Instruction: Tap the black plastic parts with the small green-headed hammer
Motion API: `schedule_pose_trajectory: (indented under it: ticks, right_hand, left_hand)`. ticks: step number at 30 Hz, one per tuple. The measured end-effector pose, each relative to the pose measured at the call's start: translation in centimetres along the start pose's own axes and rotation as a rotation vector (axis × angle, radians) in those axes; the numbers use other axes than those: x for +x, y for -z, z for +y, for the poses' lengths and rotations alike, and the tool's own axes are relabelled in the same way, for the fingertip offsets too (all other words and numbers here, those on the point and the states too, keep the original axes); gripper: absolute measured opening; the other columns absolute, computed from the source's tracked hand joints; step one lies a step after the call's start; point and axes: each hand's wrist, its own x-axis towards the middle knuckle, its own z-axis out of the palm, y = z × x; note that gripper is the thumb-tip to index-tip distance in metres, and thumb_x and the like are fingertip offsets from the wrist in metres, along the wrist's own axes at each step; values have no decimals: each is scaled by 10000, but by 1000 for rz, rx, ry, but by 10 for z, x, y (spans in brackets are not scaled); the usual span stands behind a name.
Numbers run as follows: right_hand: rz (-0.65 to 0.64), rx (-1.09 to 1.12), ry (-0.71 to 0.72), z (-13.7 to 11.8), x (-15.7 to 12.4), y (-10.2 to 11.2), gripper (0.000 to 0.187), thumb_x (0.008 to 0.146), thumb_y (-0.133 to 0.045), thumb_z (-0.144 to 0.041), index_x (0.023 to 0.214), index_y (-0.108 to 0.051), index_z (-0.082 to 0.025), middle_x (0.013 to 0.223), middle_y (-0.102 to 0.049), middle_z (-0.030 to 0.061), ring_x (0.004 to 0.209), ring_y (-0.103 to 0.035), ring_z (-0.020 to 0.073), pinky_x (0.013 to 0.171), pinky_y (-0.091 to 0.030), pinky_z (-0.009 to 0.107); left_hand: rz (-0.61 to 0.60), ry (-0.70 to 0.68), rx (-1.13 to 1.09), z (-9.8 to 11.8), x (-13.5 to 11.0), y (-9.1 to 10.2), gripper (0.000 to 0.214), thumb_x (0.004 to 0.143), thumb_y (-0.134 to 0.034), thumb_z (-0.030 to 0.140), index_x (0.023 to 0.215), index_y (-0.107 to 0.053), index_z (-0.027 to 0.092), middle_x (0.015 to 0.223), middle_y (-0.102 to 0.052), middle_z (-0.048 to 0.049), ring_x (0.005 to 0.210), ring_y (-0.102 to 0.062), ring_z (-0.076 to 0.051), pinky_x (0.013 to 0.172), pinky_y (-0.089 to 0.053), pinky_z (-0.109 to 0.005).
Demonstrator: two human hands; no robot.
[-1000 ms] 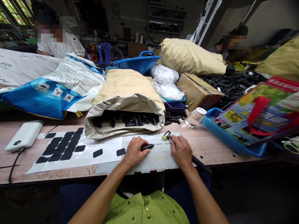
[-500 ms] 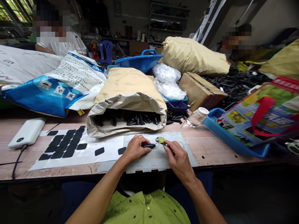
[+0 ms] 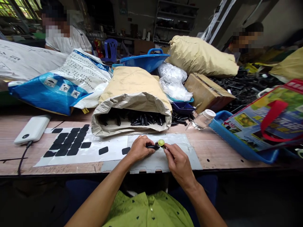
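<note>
My left hand [image 3: 141, 148] pinches a small black tubular part [image 3: 151, 146], its end pointing right. In my right hand [image 3: 178, 159] is a slim tool with a round yellow-green head [image 3: 161, 142]; most of its handle is hidden by my fingers. The round head is close to the tip of the black part; whether they touch I cannot tell. Both hands are over a grey sheet [image 3: 153, 162]. Left of them lies a white sheet [image 3: 94, 156] bearing several black rounded squares [image 3: 71, 140]. Behind the hands, an open paper sack [image 3: 134, 83] holds several black parts [image 3: 144, 119].
A white power bank [image 3: 33, 129] with a cable lies at the left. To the right stand a clear jar [image 3: 203, 120], a blue basket [image 3: 246, 148] with a colourful bag [image 3: 267, 116], and a cardboard box [image 3: 208, 91]. Two people sit across the table.
My right hand has brought the tool's round head slightly left, closer to the tip of the black part. My left hand still holds that part. The whole view has shifted a little.
</note>
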Motion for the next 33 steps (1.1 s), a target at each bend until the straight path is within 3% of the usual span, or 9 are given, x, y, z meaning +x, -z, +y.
schedule_pose_trajectory:
  ticks: [9, 12, 16, 22, 33]
  right_hand:
    - [-58, -4, 29, -9, 3, -9, 297, 1030, -465, -249, 1247, -665, -216, 983, -680, 66, 933, -643, 195, 831, -516, 330]
    - [22, -15, 15, 2, 9, 0, 295, 1025, -482, -268, 1253, -664, -221, 1003, -687, 66, 959, -647, 192, 873, -511, 328]
    - [103, -151, -37, 34, 15, 13, 299, 1019, -484, -306, 1226, -684, -227, 996, -690, 67, 956, -646, 207, 868, -502, 340]
    - [128, -401, -84, 78, 12, 10, 274, 983, -517, -294, 1151, -722, -224, 963, -677, 69, 959, -609, 226, 843, -468, 347]
    - [169, -508, -69, 75, 5, 2, 286, 986, -512, -269, 1188, -708, -224, 960, -654, 68, 895, -543, 221, 820, -419, 340]
  left_hand:
    - [-25, -24, 13, 1, -1, 3, 165, 780, -763, 271, 938, -802, 246, 886, -647, -26, 948, -564, -231, 869, -436, -337]
    - [-12, -26, 15, 1, -2, 4, 203, 755, -759, 251, 955, -795, 236, 914, -667, -29, 960, -567, -234, 887, -437, -348]
    - [-6, -24, 26, 4, -4, 6, 236, 708, -744, 210, 941, -783, 225, 924, -679, -30, 965, -571, -238, 886, -441, -352]
    - [-17, -6, 31, 6, -5, 8, 254, 696, -727, 203, 945, -770, 228, 949, -681, -34, 971, -581, -246, 885, -452, -363]
    - [8, 3, 57, 8, -7, 5, 212, 730, -757, 249, 941, -769, 230, 924, -678, -29, 972, -573, -247, 858, -439, -359]
